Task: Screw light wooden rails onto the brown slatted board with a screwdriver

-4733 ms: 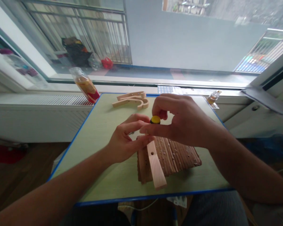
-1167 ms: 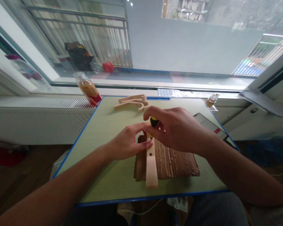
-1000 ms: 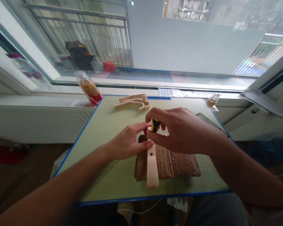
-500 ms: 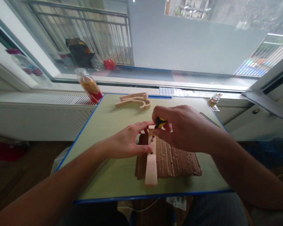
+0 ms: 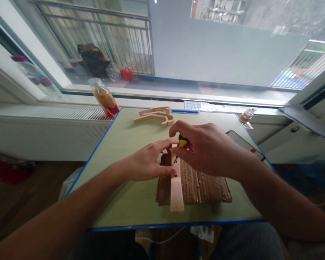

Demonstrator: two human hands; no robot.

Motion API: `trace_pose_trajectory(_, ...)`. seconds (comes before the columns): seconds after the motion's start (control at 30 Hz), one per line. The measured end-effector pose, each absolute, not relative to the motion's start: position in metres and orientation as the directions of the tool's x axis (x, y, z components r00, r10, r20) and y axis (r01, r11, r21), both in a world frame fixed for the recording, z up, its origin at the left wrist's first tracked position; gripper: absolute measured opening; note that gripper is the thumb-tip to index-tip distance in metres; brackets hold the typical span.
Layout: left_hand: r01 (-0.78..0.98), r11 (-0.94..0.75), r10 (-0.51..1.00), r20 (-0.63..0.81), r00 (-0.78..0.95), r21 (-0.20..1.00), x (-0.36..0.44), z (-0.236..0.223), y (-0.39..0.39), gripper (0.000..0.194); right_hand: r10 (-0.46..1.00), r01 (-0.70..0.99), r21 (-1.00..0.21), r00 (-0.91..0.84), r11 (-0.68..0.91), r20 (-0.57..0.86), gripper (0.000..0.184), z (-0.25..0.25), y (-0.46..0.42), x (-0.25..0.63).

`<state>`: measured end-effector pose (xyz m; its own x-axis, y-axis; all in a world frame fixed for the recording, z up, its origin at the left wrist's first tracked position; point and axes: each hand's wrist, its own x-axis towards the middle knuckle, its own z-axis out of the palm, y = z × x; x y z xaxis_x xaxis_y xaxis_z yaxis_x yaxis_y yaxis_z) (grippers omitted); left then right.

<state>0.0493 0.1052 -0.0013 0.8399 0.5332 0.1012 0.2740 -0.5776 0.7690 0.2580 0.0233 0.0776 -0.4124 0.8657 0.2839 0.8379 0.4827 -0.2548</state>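
My left hand (image 5: 147, 160) grips a pale wooden piece (image 5: 176, 195) from its left side, thumb near a hole in it. The piece lies across the left part of a brown corrugated cardboard sheet (image 5: 200, 184) dotted with small holes. My right hand (image 5: 206, 148) holds a yellow and black screwdriver (image 5: 182, 141) by its handle. The driver's tip points down at a hole in the upper part of the wood, where a small dark metal bit or screw shows. My right fingers partly cover the handle.
Curved wooden hooks (image 5: 154, 116) lie at the back of the pale green table (image 5: 119, 206). A phone-like dark slab (image 5: 242, 142) lies beyond my right forearm. A drink bottle (image 5: 105, 99) stands back left, a small glass bottle (image 5: 247, 115) back right, by the window.
The lower end of the wooden piece has swung slightly right. My right index finger has lifted off the screwdriver handle, and more of the dark slab shows behind my right arm.
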Motion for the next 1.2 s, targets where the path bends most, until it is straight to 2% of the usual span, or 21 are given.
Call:
trace_pose_trajectory(0.2, 0.269, -0.565, 0.520, 0.083, 0.850, 0.780, 0.049, -0.003, 0.106, 0.043, 0.888, 0.869, -0.235, -0.374, 0.436, 0.266, 0.020, 0.073, 0.025, 0.253)
trace_pose_trajectory(0.33, 0.310, -0.561, 0.559, 0.076, 0.825, 0.768, 0.050, -0.005, 0.106, 0.053, 0.858, 0.789, -0.338, -0.466, 0.513, 0.214, 0.019, 0.077, 0.022, 0.259)
trace_pose_trajectory(0.47, 0.294, -0.564, 0.557, 0.093, 0.825, 0.771, 0.050, -0.007, 0.107, 0.053, 0.807, 0.702, -0.409, -0.556, 0.583, 0.197, 0.032, 0.081, 0.021, 0.264)
trace_pose_trajectory(0.6, 0.244, -0.561, 0.533, 0.119, 0.838, 0.791, 0.049, -0.008, 0.108, 0.053, 0.805, 0.728, -0.344, -0.525, 0.593, 0.277, 0.034, 0.080, 0.021, 0.261)
trace_pose_trajectory(0.73, 0.238, -0.562, 0.533, 0.127, 0.836, 0.792, 0.049, -0.008, 0.107, 0.046, 0.813, 0.791, -0.236, -0.481, 0.564, 0.328, 0.013, 0.074, 0.024, 0.255)
trace_pose_trajectory(0.8, 0.231, -0.565, 0.530, 0.134, 0.837, 0.792, 0.049, -0.008, 0.107, 0.043, 0.825, 0.817, -0.207, -0.462, 0.538, 0.325, 0.010, 0.071, 0.025, 0.253)
trace_pose_trajectory(1.03, 0.242, -0.556, 0.547, 0.131, 0.827, 0.795, 0.050, -0.006, 0.105, 0.049, 0.850, 0.831, -0.225, -0.443, 0.508, 0.283, 0.012, 0.077, 0.020, 0.251)
trace_pose_trajectory(1.2, 0.314, -0.565, 0.574, 0.090, 0.814, 0.763, 0.050, -0.005, 0.105, 0.055, 0.857, 0.788, -0.338, -0.469, 0.515, 0.213, 0.015, 0.082, 0.022, 0.259)
